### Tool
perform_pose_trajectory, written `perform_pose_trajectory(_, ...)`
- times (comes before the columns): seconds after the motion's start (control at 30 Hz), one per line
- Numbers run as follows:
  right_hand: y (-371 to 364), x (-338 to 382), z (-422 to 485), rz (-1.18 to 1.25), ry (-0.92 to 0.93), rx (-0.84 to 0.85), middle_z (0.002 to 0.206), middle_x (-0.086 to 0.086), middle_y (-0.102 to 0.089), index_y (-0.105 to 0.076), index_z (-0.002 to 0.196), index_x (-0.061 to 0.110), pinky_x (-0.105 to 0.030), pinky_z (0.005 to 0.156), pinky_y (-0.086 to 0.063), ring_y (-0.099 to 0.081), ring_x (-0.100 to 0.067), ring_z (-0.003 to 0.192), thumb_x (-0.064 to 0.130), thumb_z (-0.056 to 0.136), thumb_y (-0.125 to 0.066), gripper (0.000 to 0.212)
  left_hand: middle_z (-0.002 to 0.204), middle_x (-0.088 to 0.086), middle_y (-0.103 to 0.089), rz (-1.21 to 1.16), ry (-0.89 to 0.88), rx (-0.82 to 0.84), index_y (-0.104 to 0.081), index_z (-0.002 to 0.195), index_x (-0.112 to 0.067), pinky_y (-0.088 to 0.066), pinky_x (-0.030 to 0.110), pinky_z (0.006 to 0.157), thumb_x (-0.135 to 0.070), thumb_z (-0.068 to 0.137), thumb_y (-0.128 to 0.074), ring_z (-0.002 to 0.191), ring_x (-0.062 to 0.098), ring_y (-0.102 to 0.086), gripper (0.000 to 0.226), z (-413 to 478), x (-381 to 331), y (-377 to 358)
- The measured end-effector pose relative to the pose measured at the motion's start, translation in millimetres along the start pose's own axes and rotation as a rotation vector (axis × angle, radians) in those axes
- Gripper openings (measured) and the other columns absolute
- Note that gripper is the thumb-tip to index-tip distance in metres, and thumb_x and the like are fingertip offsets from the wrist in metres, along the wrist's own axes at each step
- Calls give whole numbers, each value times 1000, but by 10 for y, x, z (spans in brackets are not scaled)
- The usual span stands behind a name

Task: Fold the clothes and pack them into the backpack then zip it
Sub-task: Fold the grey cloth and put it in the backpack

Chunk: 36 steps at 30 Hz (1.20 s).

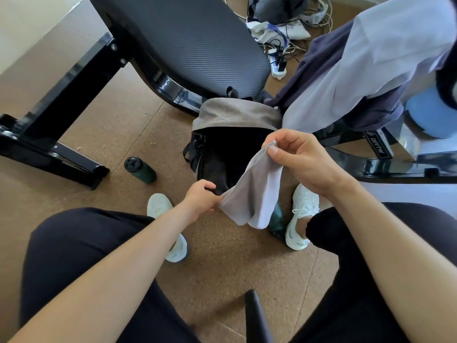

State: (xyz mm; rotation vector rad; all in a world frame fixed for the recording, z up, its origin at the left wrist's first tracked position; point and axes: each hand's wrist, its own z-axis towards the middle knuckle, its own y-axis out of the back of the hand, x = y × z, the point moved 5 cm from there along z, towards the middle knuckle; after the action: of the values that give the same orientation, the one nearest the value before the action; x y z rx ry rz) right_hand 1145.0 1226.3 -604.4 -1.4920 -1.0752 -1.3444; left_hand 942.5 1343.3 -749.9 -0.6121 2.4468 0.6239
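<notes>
Item: 1 small grey cloth point(252, 191), centre frame, over the open backpack point(222, 134). I judge it light, limp, non-slip. My left hand point(201, 200) pinches its lower corner, right hand point(300, 158) its upper edge; corners suit gripping.

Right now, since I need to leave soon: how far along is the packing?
Early. The backpack stands open on the floor; what's inside is too dark to tell. In hand: the left hand and right hand hold a small grey cloth by its ends, unfolded. Left: light and dark garments draped on the bench, then zipping.
</notes>
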Motion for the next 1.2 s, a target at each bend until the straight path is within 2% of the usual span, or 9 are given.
perform_pose_trajectory(0.17, 75, -38, -5, 33, 6, -21, 91, 0, -69, -68, 100, 10, -32, 87, -47, -62, -16, 88, 8, 99, -62, 7, 91, 13, -71, 286, -33, 52, -67, 106, -12, -54, 25, 54, -4, 90, -69, 69, 22, -65, 19, 4, 75, -44)
perform_pose_trajectory(0.33, 231, -47, -13, -17, 17, -198, 86, 8, -70, -71, 96, 15, -25, 84, -49, -61, -12, 84, 4, 98, -63, 14, 87, 5, -70, 561, -72, -118, -69, 88, -26, -60, 38, 72, -10, 90, -64, 81, 20, -68, 17, 35, 66, 198)
perform_pose_trajectory(0.47, 549, -94, -46, -251, -20, -581, 78, 7, -62, -72, 88, 27, -15, 73, -43, -50, -10, 74, 11, 95, -69, 18, 96, 8, -73, 150, -73, -287, -69, 90, -28, -64, 47, 79, -10, 92, -64, 86, 26, -72, 19, 4, -50, 496)
perform_pose_trajectory(0.57, 750, -140, -104, -331, -76, -778, 80, 5, -63, -71, 92, 21, -13, 71, -45, -52, -2, 70, 14, 95, -69, 7, 115, 8, -70, -159, -142, -330, -71, 98, -25, -61, 31, 61, -1, 92, -63, 89, 25, -74, 26, -99, -283, 672)
perform_pose_trajectory(0.63, 808, -192, -116, -348, -101, -834, 80, 5, -64, -69, 88, 23, -20, 72, -49, -56, -6, 72, 16, 96, -68, 10, 112, 2, -71, -300, -220, -335, -73, 109, -22, -55, 22, 51, 1, 94, -61, 78, 21, -76, 30, -228, -477, 761)
perform_pose_trajectory(0.8, 734, -276, -75, -120, -145, -818, 88, -2, -60, -62, 95, 12, -33, 74, -64, -63, -12, 83, 9, 102, -58, 9, 117, -4, -72, -504, -394, -210, -70, 125, -18, -52, 18, 48, 6, 97, -43, 59, 15, -69, 45, -506, -801, 863)
perform_pose_trajectory(0.97, 694, -257, -24, -140, -106, -758, 88, -4, -66, -63, 92, 18, -45, 92, -60, -64, -12, 86, 12, 101, -60, 11, 108, 18, -74, -555, -441, -99, -74, 104, -4, -63, 28, 65, 12, 92, -33, 75, 29, -75, 46, -571, -901, 902)
perform_pose_trajectory(1.1, 679, -159, -43, -272, -84, -727, 93, 1, -73, -72, 99, 24, -28, 85, -56, -65, -5, 85, 4, 86, -65, 25, 108, 19, -72, -409, -473, -80, -75, 99, -1, -64, 31, 72, 12, 93, -36, 91, 31, -74, 41, -569, -912, 937)
perform_pose_trajectory(1.2, 661, -125, -58, -330, -72, -720, 91, 0, -75, -75, 102, 20, -22, 78, -56, -66, -5, 80, -4, 79, -66, 34, 110, 14, -75, -258, -522, -48, -79, 100, -10, -61, 34, 82, 9, 91, -55, 107, 27, -69, 32, -534, -878, 975)
